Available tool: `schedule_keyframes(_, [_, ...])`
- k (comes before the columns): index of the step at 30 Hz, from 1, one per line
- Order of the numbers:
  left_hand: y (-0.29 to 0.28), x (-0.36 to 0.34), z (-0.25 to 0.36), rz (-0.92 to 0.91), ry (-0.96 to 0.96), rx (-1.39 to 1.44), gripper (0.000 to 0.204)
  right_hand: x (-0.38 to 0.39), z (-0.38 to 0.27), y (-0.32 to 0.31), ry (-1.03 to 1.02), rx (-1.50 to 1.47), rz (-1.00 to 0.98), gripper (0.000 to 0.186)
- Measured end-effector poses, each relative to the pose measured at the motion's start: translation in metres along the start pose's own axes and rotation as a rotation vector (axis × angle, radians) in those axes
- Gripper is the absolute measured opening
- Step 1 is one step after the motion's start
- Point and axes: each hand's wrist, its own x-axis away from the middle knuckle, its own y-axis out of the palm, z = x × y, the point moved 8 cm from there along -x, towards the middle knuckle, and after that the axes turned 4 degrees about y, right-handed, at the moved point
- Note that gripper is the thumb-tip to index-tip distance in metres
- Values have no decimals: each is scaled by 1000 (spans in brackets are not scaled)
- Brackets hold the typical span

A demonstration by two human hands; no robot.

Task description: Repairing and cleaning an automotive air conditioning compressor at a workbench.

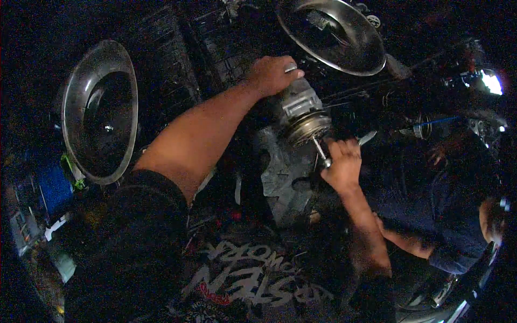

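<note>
Silver-grey metal cylindrical unit (pixel 301 101): between my hands | my left hand (pixel 273 76): curled over unit's far end | my right hand (pixel 343 163): wrapped round slim steel socket wrench (pixel 320 149), unit's near end | done: grooved bronze-toned pulley (pixel 308 127) sits on unit | remaining: cannot tell

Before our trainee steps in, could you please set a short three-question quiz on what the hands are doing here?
1. Which hand is at the wrench?
2. True or false: the pulley sits between the left hand and the wrench.
3. Pick one. The metal unit that carries the pulley is: a) bright red, b) silver-grey, c) blue.

Key:
1. The right hand.
2. True; the left hand is at the unit's upper end, the wrench at the pulley's face.
3. b.
</note>
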Motion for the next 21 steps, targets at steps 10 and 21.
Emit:
schedule_keyframes(10, [-2, -7, -4, 4, 42, -7, 52, 55, -12, 111, 1156, -1934, -77, 31])
schedule_keyframes(21, [5, -6, 7, 64, 35, 3, 53, 55, -5, 92, 905, -1559, 318, 24])
